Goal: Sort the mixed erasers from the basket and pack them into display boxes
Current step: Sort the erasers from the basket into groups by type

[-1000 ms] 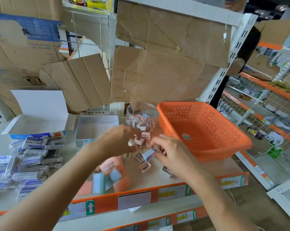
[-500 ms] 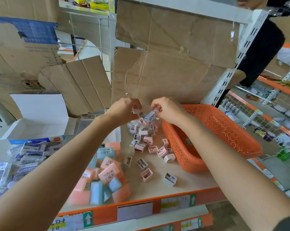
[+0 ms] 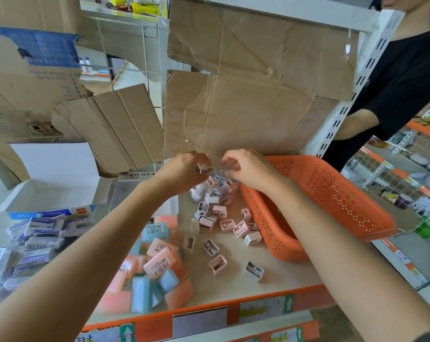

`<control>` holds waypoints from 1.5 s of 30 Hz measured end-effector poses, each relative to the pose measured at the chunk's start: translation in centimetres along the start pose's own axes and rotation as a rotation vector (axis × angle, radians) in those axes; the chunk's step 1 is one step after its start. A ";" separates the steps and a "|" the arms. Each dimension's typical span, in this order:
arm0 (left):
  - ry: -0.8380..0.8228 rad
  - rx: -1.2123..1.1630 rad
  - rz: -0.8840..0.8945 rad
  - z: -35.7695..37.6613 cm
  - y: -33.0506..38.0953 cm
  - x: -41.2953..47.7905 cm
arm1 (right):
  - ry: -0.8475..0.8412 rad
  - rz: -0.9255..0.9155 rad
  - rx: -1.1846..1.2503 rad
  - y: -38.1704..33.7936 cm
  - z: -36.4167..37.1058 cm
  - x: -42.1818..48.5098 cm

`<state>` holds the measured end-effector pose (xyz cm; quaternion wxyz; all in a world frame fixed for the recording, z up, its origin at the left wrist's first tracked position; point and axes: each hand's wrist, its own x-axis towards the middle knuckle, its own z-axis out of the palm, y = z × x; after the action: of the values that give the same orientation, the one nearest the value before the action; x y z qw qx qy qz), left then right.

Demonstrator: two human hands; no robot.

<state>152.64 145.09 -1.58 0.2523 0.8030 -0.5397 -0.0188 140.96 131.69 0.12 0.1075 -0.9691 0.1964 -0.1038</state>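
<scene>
Left hand [image 3: 184, 172] pinches a white piece [image 3: 199, 168]; right hand [image 3: 249, 169] is curled, and what it holds I cannot tell. The jar [image 3: 208, 192] is just under both hands, and the basket [image 3: 332, 201] is beside the right one. This is probably the packing step: next, release the piece over the jar.

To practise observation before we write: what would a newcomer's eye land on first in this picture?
The bright orange basket stands out at the right. At centre the left hand and right hand hover close together above a clear jar, and pink and blue erasers lie heaped near the shelf's front edge.
</scene>
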 end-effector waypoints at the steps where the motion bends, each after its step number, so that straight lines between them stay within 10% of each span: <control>1: 0.003 0.004 0.016 0.0 0.1 -0.5 | 0.001 -0.003 0.019 0.0 0.0 -0.6; 22: -0.246 0.043 0.147 3.5 4.0 -10.9 | -0.143 0.053 0.257 -1.5 4.1 -16.0; 45: -0.190 0.162 0.118 4.7 4.7 -10.9 | 0.055 0.063 0.126 -3.2 4.3 -16.8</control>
<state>142.67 151.50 -6.30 0.1351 0.7820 -0.6073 -0.0365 128.01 142.07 -5.83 0.1662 -0.9505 0.2227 -0.1392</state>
